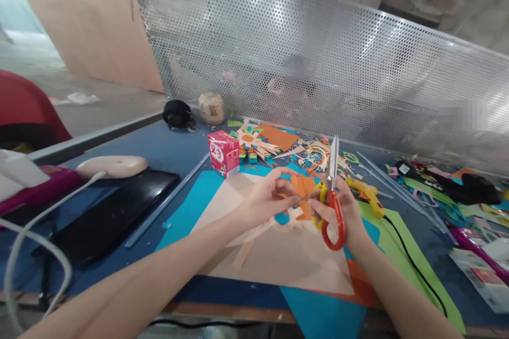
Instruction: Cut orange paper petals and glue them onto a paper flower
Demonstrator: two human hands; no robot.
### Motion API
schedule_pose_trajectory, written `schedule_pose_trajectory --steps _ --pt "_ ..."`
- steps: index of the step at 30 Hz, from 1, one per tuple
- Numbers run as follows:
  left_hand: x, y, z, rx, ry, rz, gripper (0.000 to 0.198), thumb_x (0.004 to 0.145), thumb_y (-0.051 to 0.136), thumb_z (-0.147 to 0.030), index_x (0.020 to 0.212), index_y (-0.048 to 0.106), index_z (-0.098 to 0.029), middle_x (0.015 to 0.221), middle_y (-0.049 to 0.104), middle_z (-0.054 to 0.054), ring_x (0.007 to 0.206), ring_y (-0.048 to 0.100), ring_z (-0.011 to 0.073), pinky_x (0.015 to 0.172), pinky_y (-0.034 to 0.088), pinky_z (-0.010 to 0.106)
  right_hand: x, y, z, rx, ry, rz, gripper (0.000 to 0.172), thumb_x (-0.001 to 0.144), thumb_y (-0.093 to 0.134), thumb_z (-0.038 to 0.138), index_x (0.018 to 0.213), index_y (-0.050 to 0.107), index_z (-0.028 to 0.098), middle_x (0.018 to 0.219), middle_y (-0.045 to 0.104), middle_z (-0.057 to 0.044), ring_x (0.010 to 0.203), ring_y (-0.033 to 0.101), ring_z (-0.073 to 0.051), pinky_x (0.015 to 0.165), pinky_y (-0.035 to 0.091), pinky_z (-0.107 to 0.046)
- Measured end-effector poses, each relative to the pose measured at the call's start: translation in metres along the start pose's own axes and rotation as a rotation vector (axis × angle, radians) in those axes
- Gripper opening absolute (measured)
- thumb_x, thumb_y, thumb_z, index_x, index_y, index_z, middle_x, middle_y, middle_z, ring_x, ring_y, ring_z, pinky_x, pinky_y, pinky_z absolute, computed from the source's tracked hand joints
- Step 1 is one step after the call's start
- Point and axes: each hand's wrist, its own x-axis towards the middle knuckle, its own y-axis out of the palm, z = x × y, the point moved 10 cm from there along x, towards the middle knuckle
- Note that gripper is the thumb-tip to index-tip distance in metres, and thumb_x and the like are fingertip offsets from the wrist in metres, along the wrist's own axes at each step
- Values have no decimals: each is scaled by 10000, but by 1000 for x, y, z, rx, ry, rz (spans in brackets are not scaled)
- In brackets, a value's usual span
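Note:
My left hand point(270, 193) pinches a folded piece of orange paper point(303, 185) between thumb and fingers. My right hand point(348, 209) holds a pair of scissors point(332, 167) with one red and one yellow handle, blades pointing up and together. Its thumb and fingertips also meet the orange paper, close to my left fingertips. Below both hands, a pale ring-shaped paper cutout point(292, 222) with a jagged edge lies on a large pale paper sheet point(278, 259). A loose pale strip point(244, 252) rests on the same sheet.
A pink box point(223, 153) stands behind my left hand, before heaped paper scraps point(318, 154). To the right lies a yellow glue gun point(368, 194) with a black cord. A black tablet point(115, 217) and white cable point(29, 230) lie left. A perforated metal screen point(302, 47) borders the back.

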Motion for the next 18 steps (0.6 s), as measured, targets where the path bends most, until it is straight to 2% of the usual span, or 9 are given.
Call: schedule_pose_trajectory --steps 5,8,11,14,16,18 --pt "-1 10 9 56 -72 29 471 661 699 -285 1032 427 -187 659 560 -58 614 581 113 516 453 214 -3 0 0 10 25 4 570 545 766 251 993 414 253 683 601 83 439 513 -67 401 419 -187" --pt "-1 16 10 53 -60 52 492 662 708 -311 1044 423 -188 661 561 -55 622 584 116 548 463 227 -3 2 0 43 37 16 550 549 754 255 991 427 235 650 580 93 410 460 -50 369 366 -172" --pt "-1 14 10 89 -41 80 482 693 690 -334 1065 417 -194 704 576 -32 657 589 126 568 465 236 0 0 2 44 7 13 536 550 746 251 985 433 226 640 582 92 417 461 -55 373 356 -176" --pt "1 4 7 293 0 116 503 731 655 -335 1149 413 -195 816 631 24 783 623 168 682 490 290 8 -9 1 52 -11 -26 550 523 755 266 962 426 220 627 591 89 411 449 -56 378 347 -183" --pt "4 -6 7 505 11 99 622 735 648 -323 1275 363 -207 948 663 67 867 620 189 749 485 312 14 -16 -1 64 -25 -65 569 502 760 286 949 414 224 604 586 94 413 448 -62 381 347 -186" --pt "6 -10 14 679 -27 105 685 734 641 -348 1337 339 -227 1102 656 100 867 618 203 716 479 303 21 -24 -2 71 -43 -101 585 490 761 301 948 405 233 583 566 107 409 445 -68 384 353 -191"
